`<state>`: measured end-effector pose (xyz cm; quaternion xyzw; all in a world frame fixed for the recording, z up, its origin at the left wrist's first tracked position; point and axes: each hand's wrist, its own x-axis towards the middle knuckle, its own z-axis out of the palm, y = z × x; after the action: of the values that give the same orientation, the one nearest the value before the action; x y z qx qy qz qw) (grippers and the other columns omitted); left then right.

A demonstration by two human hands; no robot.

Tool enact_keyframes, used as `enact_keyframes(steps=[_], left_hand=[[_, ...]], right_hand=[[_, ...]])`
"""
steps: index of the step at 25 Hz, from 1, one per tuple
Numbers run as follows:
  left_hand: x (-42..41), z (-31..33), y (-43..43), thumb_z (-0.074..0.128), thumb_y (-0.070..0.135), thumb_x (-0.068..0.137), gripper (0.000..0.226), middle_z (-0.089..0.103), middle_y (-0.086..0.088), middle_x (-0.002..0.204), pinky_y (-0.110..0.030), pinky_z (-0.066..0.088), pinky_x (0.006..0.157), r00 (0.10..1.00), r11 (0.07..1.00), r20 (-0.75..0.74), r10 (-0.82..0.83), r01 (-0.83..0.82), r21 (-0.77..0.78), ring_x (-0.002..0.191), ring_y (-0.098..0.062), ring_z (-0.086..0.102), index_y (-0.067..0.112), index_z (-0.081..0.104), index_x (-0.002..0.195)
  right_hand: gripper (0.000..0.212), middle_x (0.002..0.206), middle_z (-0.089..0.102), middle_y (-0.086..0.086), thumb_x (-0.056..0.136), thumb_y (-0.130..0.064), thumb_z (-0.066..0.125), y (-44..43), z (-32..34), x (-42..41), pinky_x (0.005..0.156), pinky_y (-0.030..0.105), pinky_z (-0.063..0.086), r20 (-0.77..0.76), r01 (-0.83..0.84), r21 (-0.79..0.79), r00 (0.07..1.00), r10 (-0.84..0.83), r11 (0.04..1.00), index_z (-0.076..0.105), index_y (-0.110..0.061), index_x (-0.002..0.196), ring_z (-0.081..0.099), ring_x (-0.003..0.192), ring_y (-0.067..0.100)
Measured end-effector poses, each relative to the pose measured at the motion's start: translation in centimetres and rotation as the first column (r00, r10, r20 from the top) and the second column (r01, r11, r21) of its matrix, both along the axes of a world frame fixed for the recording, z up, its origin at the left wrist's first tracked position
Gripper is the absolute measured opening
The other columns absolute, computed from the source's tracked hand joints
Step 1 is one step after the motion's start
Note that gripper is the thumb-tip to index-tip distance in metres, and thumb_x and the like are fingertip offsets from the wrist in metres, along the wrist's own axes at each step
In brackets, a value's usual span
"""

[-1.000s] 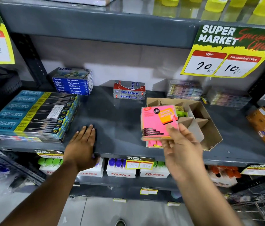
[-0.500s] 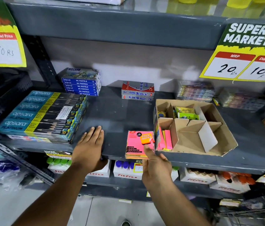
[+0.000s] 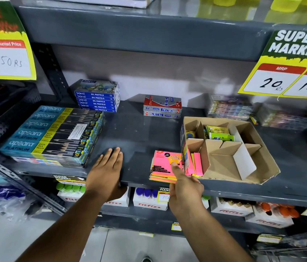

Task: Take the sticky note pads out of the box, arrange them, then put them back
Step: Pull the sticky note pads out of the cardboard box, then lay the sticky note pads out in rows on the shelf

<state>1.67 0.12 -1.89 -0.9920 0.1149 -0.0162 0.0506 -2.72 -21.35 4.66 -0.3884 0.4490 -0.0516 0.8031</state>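
Head view: grey metal shelf [image 3: 139, 133] in shop aisle, price signs hanging above. Your left hand [image 3: 106, 173] is lying flat, palm down, fingers spread loose on shelf front edge, gripping nothing. Your right hand [image 3: 183, 188] is pinching pink sticky note pad [image 3: 163, 165], thumb on top, pad sitting on small stack at shelf edge, touching left wall of cardboard box [image 3: 260, 148]. More pads are standing in box's front-left compartment

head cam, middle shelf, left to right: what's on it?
Apsara pencil boxes → left hand → pink sticky note pad, right hand on it → cardboard box.
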Motion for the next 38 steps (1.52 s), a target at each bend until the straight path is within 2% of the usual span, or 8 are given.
enact_keyframes(steps=[8, 12, 14, 16, 18, 20, 24, 38], left_hand=[[0.1, 0.0, 0.1, 0.046, 0.059, 0.058, 0.106, 0.015, -0.011, 0.158, -0.045, 0.018, 0.115, 1.000, 0.999, -0.002, -0.005, 0.005, -0.042, 0.144, -0.029, 0.014, 0.008, 0.018, 0.147], [-0.1, 0.1, 0.1, 0.050, 0.055, 0.057, 0.105, 0.022, -0.013, 0.157, -0.046, 0.021, 0.114, 1.000, 0.995, 0.021, -0.018, 0.020, -0.096, 0.143, -0.031, 0.018, 0.007, 0.022, 0.145], [-0.1, 0.1, 0.2, 0.052, 0.054, 0.057, 0.105, 0.021, -0.012, 0.157, -0.045, 0.021, 0.115, 0.999, 0.993, 0.022, -0.025, 0.027, -0.112, 0.144, -0.030, 0.017, 0.007, 0.023, 0.145], [-0.1, 0.0, 0.2, 0.053, 0.055, 0.059, 0.108, 0.009, -0.008, 0.159, -0.042, 0.014, 0.118, 1.000, 0.995, -0.021, -0.013, 0.011, -0.096, 0.146, -0.025, 0.007, 0.010, 0.013, 0.148], [0.0, 0.1, 0.2, 0.054, 0.054, 0.060, 0.109, 0.004, -0.006, 0.160, -0.039, 0.010, 0.119, 0.999, 0.995, -0.034, 0.000, -0.004, -0.097, 0.146, -0.023, 0.004, 0.012, 0.008, 0.149], [0.1, 0.4, 0.6, 0.058, 0.049, 0.058, 0.107, 0.010, -0.008, 0.159, -0.039, 0.015, 0.118, 0.999, 0.995, -0.027, -0.029, 0.027, -0.098, 0.145, -0.025, 0.012, 0.011, 0.015, 0.148], [0.0, 1.0, 1.5, 0.064, 0.043, 0.051, 0.107, 0.026, -0.014, 0.154, -0.044, 0.028, 0.113, 0.993, 0.989, 0.009, -0.118, 0.118, -0.091, 0.139, -0.032, 0.031, 0.008, 0.028, 0.145], [0.5, 0.2, 1.0, 0.048, 0.060, 0.064, 0.110, -0.002, -0.011, 0.159, -0.036, -0.001, 0.117, 0.999, 0.996, -0.018, -0.050, 0.049, -0.073, 0.145, -0.022, -0.006, 0.006, 0.003, 0.148]], right_hand=[[0.047, 0.113, 0.066, 0.007, 0.082, -0.003, 0.069, -1.3, 2.2, -2.0, 0.063, 0.025, 0.046, 0.074, -0.086, 0.043, 0.994, 0.082, 0.995, 0.053, -0.011, 0.125, 0.062, 0.089, 0.016], [0.047, 0.113, 0.064, 0.006, 0.079, -0.009, 0.074, -1.8, 4.0, -4.2, 0.084, 0.034, 0.047, 0.304, -0.037, -0.347, 0.941, 0.150, 0.937, 0.052, -0.029, 0.116, 0.061, 0.105, 0.022], [0.047, 0.111, 0.062, -0.001, 0.077, -0.020, 0.075, -3.1, 5.9, -2.9, 0.089, 0.028, 0.047, 0.442, 0.019, -0.749, 0.759, 0.478, 0.662, 0.050, -0.038, 0.113, 0.059, 0.106, 0.014], [0.056, 0.122, 0.059, -0.010, 0.073, -0.038, 0.074, -4.1, 7.7, 0.0, 0.094, 0.023, 0.040, -0.030, -0.108, -0.993, 0.592, 0.805, 0.042, 0.048, -0.041, 0.123, 0.052, 0.113, 0.007], [0.081, 0.140, 0.050, -0.005, 0.070, -0.049, 0.075, -4.3, 7.8, 3.0, 0.104, 0.032, 0.031, -0.610, -0.208, -0.788, 0.392, 0.688, -0.580, 0.039, -0.030, 0.140, 0.041, 0.128, 0.014], [0.096, 0.144, 0.048, 0.003, 0.065, -0.054, 0.079, -4.1, 6.9, 4.6, 0.107, 0.040, 0.029, -0.841, -0.180, -0.520, 0.277, 0.464, -0.835, 0.033, -0.020, 0.142, 0.039, 0.131, 0.024], [0.101, 0.137, 0.054, 0.005, 0.062, -0.052, 0.082, -4.2, 5.0, 5.7, 0.098, 0.039, 0.038, -0.862, -0.175, -0.477, 0.283, 0.420, -0.861, 0.030, -0.020, 0.142, 0.048, 0.122, 0.029], [0.100, 0.124, 0.062, 0.007, 0.054, -0.056, 0.078, 4.0, 2.6, 7.8, 0.104, 0.046, 0.028, -0.781, -0.028, -0.574, 0.318, 0.537, -0.819, 0.034, -0.020, 0.136, 0.055, 0.115, 0.028]])
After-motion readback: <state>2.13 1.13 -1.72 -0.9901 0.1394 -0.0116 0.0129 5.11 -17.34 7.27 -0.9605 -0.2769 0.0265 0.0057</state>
